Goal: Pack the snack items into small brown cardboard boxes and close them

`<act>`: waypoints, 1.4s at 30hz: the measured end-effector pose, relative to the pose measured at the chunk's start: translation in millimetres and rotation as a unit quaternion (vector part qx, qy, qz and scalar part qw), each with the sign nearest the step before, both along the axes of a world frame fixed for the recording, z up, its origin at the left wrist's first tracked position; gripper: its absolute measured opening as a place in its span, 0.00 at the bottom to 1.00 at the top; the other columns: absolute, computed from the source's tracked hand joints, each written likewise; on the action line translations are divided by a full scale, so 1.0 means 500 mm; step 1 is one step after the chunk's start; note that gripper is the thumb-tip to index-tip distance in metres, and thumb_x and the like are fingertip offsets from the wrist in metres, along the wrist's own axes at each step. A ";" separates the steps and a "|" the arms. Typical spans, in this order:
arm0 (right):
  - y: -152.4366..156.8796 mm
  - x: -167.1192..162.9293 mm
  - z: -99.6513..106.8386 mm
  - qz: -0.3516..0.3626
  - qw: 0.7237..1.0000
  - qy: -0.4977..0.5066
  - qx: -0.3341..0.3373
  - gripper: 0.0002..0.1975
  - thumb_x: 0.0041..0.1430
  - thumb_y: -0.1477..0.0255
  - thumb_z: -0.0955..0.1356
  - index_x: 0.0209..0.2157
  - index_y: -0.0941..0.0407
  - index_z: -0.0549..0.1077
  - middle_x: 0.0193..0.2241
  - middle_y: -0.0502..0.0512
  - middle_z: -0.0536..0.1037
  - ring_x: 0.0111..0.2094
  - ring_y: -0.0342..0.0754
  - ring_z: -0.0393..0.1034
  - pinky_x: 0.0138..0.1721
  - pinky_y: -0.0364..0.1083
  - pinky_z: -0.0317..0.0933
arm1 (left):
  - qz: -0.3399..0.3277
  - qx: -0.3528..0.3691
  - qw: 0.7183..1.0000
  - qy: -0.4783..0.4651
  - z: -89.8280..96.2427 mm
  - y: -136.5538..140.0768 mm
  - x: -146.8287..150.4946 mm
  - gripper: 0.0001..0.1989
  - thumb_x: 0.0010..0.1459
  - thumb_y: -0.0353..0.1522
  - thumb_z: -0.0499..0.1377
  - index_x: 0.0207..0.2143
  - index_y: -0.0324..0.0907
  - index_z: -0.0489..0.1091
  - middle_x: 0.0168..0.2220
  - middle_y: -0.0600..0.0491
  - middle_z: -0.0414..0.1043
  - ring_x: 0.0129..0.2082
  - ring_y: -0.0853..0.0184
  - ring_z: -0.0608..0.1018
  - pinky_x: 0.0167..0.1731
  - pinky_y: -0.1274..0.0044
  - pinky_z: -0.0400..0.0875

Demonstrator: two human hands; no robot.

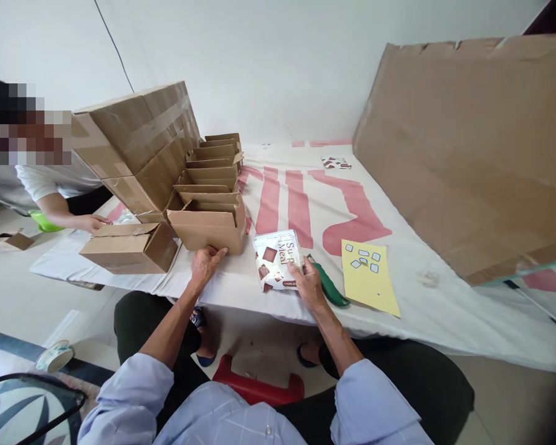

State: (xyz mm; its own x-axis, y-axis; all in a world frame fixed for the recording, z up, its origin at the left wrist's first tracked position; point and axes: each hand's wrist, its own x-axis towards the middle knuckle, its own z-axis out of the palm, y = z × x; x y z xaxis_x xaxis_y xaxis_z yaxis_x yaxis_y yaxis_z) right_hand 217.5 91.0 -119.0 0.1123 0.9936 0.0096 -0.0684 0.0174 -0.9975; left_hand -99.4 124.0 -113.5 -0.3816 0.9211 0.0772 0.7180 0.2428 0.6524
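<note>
My right hand grips the lower right of a white snack pouch printed with brown squares, thumb on its front. The pouch lies over the near part of the table. My left hand is closed at the lower front edge of an open cardboard box, its thumb pressed along the box. What is inside that box is mostly hidden by its walls and flaps. Beside my right wrist lies a green curved object, partly covered. Right of it, a yellow sheet carries several blue-edged stickers.
Several open boxes run back in a row beside large stacked cartons. A closed box stands left, near another person's hand. A flat pouch lies far back. A large cardboard panel borders the right.
</note>
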 end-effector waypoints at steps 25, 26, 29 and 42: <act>0.037 -0.101 -0.005 -0.058 0.994 0.082 -0.032 0.20 0.53 0.52 0.74 0.36 0.52 0.72 0.32 0.51 0.80 0.28 0.48 0.74 0.23 0.46 0.76 | -0.009 0.019 1.000 -0.006 0.012 0.020 -0.046 0.21 0.58 0.51 0.66 0.27 0.44 0.80 0.29 0.46 0.82 0.35 0.54 0.82 0.37 0.69 0.69; 0.037 -0.102 -0.006 -0.055 0.994 0.084 -0.035 0.21 0.53 0.52 0.75 0.37 0.52 0.72 0.33 0.51 0.80 0.29 0.48 0.75 0.23 0.47 0.77 | -0.011 0.017 1.000 -0.005 0.013 0.027 -0.047 0.21 0.58 0.51 0.66 0.27 0.44 0.80 0.29 0.47 0.82 0.35 0.54 0.82 0.37 0.70 0.69; 0.037 -0.105 -0.008 -0.056 0.994 0.086 -0.037 0.21 0.53 0.51 0.75 0.37 0.52 0.71 0.34 0.51 0.80 0.29 0.49 0.76 0.24 0.48 0.78 | -0.013 0.010 1.000 -0.004 0.015 0.056 -0.046 0.21 0.58 0.51 0.66 0.26 0.44 0.80 0.27 0.47 0.82 0.34 0.54 0.82 0.36 0.70 0.69; 0.033 -0.098 -0.010 -0.061 0.993 0.086 -0.046 0.23 0.54 0.49 0.76 0.38 0.53 0.75 0.33 0.51 0.80 0.29 0.50 0.76 0.24 0.47 0.78 | -0.027 0.025 0.999 -0.009 0.022 0.231 -0.049 0.22 0.57 0.50 0.65 0.22 0.42 0.78 0.21 0.50 0.75 0.27 0.60 0.76 0.30 0.72 0.63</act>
State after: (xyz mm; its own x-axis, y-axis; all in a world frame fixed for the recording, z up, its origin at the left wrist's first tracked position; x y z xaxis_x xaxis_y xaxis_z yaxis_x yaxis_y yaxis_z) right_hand 168.4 107.5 -124.1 0.2247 0.9682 -0.1099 -0.2412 -0.0540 -0.9690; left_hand -123.8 239.4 -102.3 -0.3326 0.9358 0.1168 0.7174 0.1707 0.6755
